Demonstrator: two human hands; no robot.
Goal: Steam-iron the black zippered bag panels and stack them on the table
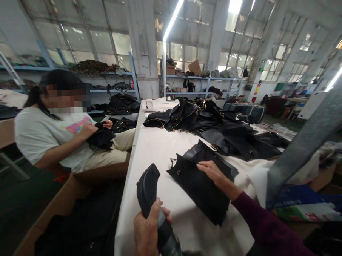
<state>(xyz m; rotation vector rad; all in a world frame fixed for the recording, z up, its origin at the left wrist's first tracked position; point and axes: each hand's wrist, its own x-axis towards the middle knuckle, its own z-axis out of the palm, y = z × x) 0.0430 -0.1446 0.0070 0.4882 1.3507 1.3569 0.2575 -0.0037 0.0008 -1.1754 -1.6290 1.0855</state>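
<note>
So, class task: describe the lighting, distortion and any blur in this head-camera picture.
Head view: ceiling tube lights glare white and blow out; wide-lens distortion bends the windows and shelves at the edges; the grey post at right is close and soft; the left hand on the black tool and the right hand on black fabric look fairly sharp.

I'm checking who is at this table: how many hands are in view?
4. The left hand grips a black tool; the right hand lies on black fabric; a co-worker's two hands hold dark cloth at left.
</note>
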